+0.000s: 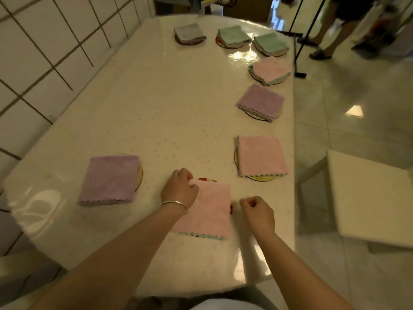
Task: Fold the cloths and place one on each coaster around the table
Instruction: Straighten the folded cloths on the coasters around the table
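Table [156, 113] with seven cloth-topped coasters along its edges; nearest, a folded pink cloth [210, 211] lies over a red-rimmed coaster [206, 180], long axis running away from the person, scalloped hem nearest. Left hand [180, 190] pinches the far corner; right hand [257, 212], curled, holds nothing beside it. Centring it would likely finish the placement.
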